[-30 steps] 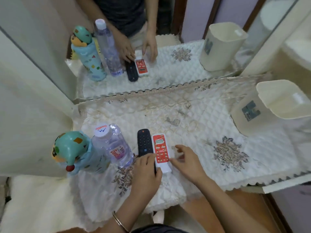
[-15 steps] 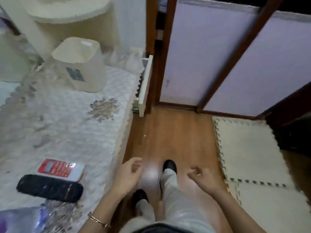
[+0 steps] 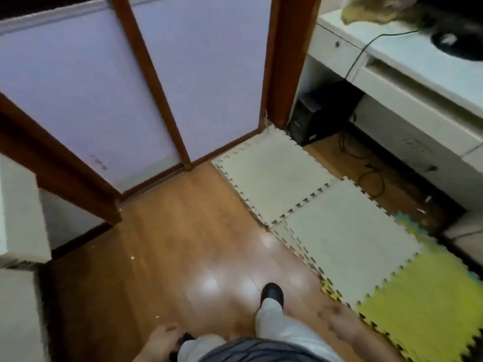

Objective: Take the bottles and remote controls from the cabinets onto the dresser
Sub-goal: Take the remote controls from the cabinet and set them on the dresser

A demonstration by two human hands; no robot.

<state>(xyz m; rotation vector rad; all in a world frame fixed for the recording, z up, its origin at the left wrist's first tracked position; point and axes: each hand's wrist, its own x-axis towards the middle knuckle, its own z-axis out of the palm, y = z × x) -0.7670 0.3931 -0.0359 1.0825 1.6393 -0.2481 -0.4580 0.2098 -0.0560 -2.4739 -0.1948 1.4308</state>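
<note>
Foam mats [image 3: 326, 205]; wooden floor [image 3: 170, 244]; desk [image 3: 418, 74]

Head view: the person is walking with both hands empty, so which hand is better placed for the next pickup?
Neither clearly. The left hand and right hand both hang empty by the legs above the wooden floor; no bottle or remote is in view.

- The cabinet [image 3: 78, 87] fills the top of the view, from 10 o'clock to 12 o'clock. It is tall and stands on the floor.
- It has two big, flat doors. The left door [image 3: 86, 105] and the right door [image 3: 209, 61] are both pale purple, with dark brown wood around the edges. Both doors are shut.
- The left door has a small dark mark near its bottom.
- The dresser [image 3: 21, 210] shows only a white, blurry corner at 9 o'clock, near the cabinet's left side.
</note>
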